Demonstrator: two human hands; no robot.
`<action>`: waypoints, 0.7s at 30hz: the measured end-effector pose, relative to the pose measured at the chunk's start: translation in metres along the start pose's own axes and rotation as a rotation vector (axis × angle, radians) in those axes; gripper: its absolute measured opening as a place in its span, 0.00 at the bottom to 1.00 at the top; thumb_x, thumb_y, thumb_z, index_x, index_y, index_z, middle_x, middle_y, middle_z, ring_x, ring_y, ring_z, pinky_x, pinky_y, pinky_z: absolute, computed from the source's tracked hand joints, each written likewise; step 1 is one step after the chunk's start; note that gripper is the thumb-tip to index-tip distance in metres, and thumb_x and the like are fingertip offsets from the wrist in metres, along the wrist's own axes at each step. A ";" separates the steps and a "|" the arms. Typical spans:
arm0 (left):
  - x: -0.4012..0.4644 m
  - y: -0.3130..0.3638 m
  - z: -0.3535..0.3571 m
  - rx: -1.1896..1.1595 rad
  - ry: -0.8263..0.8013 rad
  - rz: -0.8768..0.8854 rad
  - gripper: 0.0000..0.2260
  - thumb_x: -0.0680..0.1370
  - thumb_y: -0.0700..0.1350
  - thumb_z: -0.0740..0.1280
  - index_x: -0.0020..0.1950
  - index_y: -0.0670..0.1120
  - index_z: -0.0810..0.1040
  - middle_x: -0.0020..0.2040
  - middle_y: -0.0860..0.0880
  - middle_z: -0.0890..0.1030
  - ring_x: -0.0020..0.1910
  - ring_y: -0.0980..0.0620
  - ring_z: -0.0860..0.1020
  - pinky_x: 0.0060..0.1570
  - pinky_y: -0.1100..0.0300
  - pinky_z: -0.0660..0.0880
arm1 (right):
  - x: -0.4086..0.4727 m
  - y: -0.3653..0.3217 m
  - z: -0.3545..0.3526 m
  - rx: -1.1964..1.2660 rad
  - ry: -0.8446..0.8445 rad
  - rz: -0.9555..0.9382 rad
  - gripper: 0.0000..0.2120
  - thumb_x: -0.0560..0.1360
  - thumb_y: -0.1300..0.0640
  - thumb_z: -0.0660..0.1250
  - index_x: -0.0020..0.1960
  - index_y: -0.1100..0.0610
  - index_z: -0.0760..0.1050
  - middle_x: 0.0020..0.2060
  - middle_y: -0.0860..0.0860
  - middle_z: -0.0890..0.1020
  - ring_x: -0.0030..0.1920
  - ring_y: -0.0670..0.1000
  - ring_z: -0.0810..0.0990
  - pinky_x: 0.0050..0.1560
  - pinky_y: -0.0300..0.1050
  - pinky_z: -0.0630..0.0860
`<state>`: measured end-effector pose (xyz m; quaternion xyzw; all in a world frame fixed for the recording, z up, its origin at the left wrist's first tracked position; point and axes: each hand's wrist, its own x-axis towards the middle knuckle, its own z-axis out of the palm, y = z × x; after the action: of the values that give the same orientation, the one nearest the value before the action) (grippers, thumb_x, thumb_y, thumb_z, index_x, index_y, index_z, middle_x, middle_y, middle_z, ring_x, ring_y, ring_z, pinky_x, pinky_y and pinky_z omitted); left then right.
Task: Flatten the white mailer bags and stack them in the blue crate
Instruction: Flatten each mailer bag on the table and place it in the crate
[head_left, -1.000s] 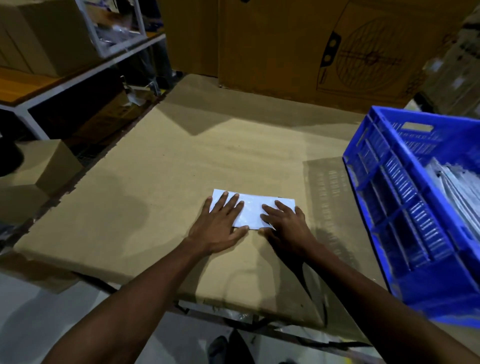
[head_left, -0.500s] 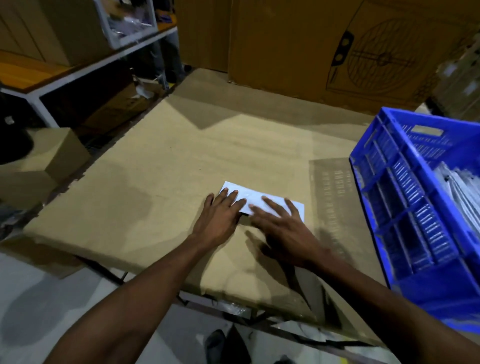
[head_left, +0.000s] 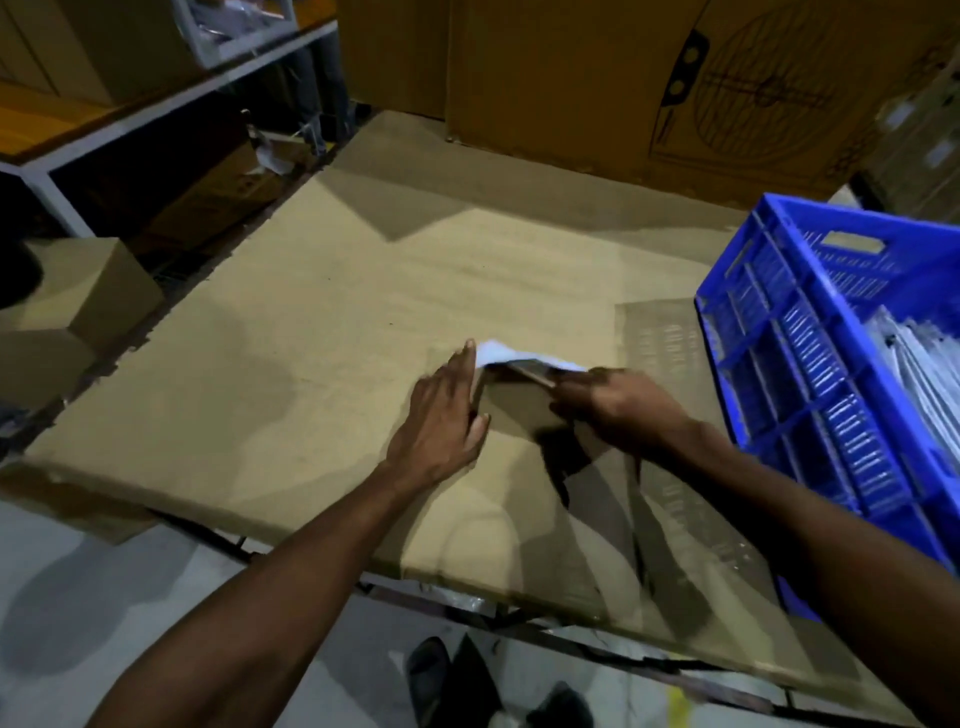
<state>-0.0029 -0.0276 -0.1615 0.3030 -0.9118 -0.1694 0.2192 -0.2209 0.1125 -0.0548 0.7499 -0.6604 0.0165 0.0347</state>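
I'm looking down on the cardboard-covered table (head_left: 322, 322), and the white mailer bag (head_left: 501, 354) sits near its middle, its near edge raised off the surface with a shadow beneath. My left hand (head_left: 441, 421) lies with straight fingers on the cardboard, fingertips touching the bag's left end, nothing gripped. My right hand (head_left: 608, 402) is at the bag's right end, fingers curled at the raised edge; it's smeared with blur, so I cannot tell whether it truly pinches the bag. To my right stands the blue crate (head_left: 810, 332), white bags (head_left: 919, 374) already leaning inside it. A big brown box (head_left: 597, 78) stands behind the table, and a white-framed shelf (head_left: 156, 104) is off to the left.
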 end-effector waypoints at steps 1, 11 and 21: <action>0.000 0.007 0.000 0.029 -0.038 -0.033 0.40 0.78 0.53 0.64 0.83 0.43 0.46 0.79 0.41 0.64 0.76 0.42 0.65 0.73 0.38 0.61 | -0.002 0.009 -0.011 0.018 0.010 0.031 0.12 0.76 0.50 0.62 0.57 0.50 0.77 0.57 0.52 0.82 0.48 0.60 0.83 0.38 0.52 0.79; 0.031 0.079 0.026 0.230 -0.238 -0.037 0.24 0.81 0.58 0.55 0.74 0.48 0.69 0.79 0.48 0.63 0.78 0.44 0.58 0.73 0.34 0.55 | -0.055 0.077 -0.107 0.555 0.303 0.452 0.26 0.70 0.70 0.66 0.65 0.53 0.78 0.63 0.41 0.79 0.48 0.52 0.86 0.39 0.50 0.84; 0.135 0.247 -0.006 0.114 -0.125 0.234 0.21 0.83 0.53 0.59 0.75 0.48 0.69 0.80 0.50 0.64 0.79 0.47 0.58 0.74 0.40 0.55 | -0.148 0.135 -0.183 0.648 0.487 0.646 0.25 0.68 0.71 0.66 0.60 0.51 0.82 0.53 0.41 0.84 0.48 0.44 0.84 0.50 0.47 0.82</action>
<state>-0.2150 0.0747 -0.0069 0.1956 -0.9609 -0.1090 0.1627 -0.3692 0.2558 0.1216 0.4545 -0.7920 0.4041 -0.0533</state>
